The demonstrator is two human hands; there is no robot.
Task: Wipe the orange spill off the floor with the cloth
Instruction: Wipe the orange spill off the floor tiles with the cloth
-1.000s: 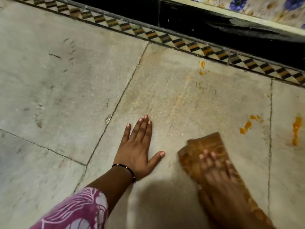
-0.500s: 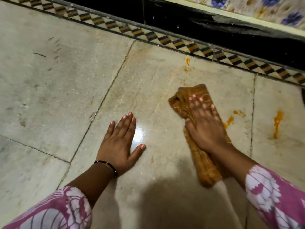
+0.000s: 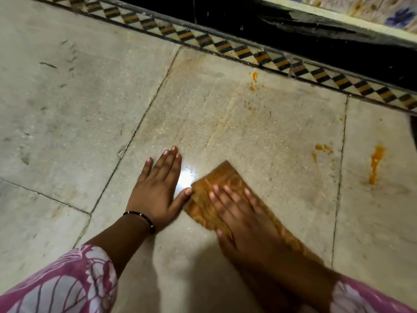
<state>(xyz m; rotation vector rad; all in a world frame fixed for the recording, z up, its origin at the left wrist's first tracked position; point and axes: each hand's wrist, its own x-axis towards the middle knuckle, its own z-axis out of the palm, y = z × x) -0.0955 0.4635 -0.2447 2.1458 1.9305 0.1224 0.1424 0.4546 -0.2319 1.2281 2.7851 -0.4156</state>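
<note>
A folded orange-brown cloth (image 3: 220, 179) lies flat on the pale stone floor (image 3: 237, 132). My right hand (image 3: 241, 213) presses down on it, fingers spread, blurred by motion. My left hand (image 3: 158, 188) rests flat on the floor just left of the cloth, fingers apart, its thumb tip touching the cloth's edge. Orange spill remains in patches: a streak (image 3: 375, 163) on the right tile, small blobs (image 3: 321, 149) near the tile joint, and drops (image 3: 253, 81) by the border.
A patterned tile border (image 3: 243, 51) runs diagonally along the top, with a black skirting (image 3: 304, 35) behind it and flowered wall tiles (image 3: 383, 10) above. A bright wet glare (image 3: 186, 178) shines between my hands. Pink patterned sleeves fill the bottom corners.
My right hand has dragged the cloth back toward me and to the left, away from the orange blobs, which look thinner. My left hand has stayed planted on the floor.
</note>
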